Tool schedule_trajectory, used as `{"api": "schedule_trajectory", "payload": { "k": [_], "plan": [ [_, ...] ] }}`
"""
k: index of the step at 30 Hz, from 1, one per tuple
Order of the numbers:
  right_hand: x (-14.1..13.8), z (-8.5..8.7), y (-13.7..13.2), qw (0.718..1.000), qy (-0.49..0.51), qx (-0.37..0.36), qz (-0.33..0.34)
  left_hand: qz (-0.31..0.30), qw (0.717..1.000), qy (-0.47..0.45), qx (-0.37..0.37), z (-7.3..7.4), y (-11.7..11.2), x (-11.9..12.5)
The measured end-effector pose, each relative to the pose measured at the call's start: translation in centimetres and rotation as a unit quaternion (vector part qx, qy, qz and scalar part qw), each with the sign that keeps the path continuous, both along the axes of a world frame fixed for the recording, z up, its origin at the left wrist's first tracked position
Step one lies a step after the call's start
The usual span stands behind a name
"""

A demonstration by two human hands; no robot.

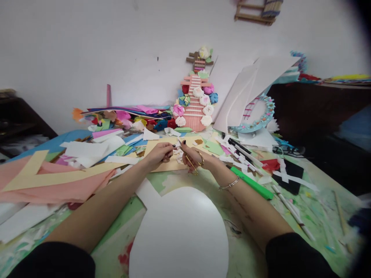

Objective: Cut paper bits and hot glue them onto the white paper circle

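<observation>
My right hand (pixel 195 156) is closed on a pair of scissors with gold handles (pixel 191 166), the blades pointing up and left. Just left of it, my left hand (pixel 162 154) pinches a small white piece of paper (pixel 176 146) close to the blade tips. Most of that piece is hidden by my fingers. Beneath both hands lies a pale yellow sheet (pixel 153 143) with small white scraps on it. Nearer to me, a large rounded white board (pixel 179 231) with a strip-like neck lies flat on the table.
Behind my hands, a pink stringed-instrument model (pixel 194 116) with paper flowers leans on the wall. Right of it stand a tall folded white sheet (pixel 246 85) and a blue flowered ring (pixel 269 112). A green box (pixel 251 183) lies by my right forearm; pink crepe paper (pixel 58 185) lies left.
</observation>
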State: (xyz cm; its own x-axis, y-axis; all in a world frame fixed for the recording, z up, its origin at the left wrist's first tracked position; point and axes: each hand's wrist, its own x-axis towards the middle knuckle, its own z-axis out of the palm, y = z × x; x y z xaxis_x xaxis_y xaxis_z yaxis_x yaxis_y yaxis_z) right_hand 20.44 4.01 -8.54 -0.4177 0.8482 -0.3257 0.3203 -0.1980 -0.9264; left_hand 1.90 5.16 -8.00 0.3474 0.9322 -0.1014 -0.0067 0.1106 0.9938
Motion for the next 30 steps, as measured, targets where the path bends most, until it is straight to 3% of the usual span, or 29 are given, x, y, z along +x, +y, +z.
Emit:
{"api": "schedule_trajectory", "payload": {
  "k": [3,9,18,21,25,30],
  "plan": [
    [-0.1,0.0,-0.4,0.999,-0.023,0.038,-0.014,0.004,1.000,0.019,-0.011,0.0,-0.4,0.3],
    [-0.4,0.5,-1.1,0.999,-0.043,-0.006,-0.033,0.013,0.998,0.045,-0.035,-0.4,-0.1,0.2],
    [-0.3,1.2,-1.3,0.996,-0.038,-0.050,-0.065,0.002,0.998,0.016,-0.061,-0.6,0.7,-0.6],
    [-0.3,1.3,-1.3,0.994,-0.032,-0.085,-0.060,0.020,0.999,0.002,-0.048,-0.7,1.0,-0.8],
    [-0.7,1.1,-1.4,0.992,-0.015,-0.123,-0.001,0.045,0.999,-0.006,-0.024,-0.8,0.9,-0.7],
    [-1.2,0.4,-1.4,0.998,0.017,-0.057,0.002,0.008,0.999,0.012,0.049,-0.9,0.2,-0.2]
  ]
}}
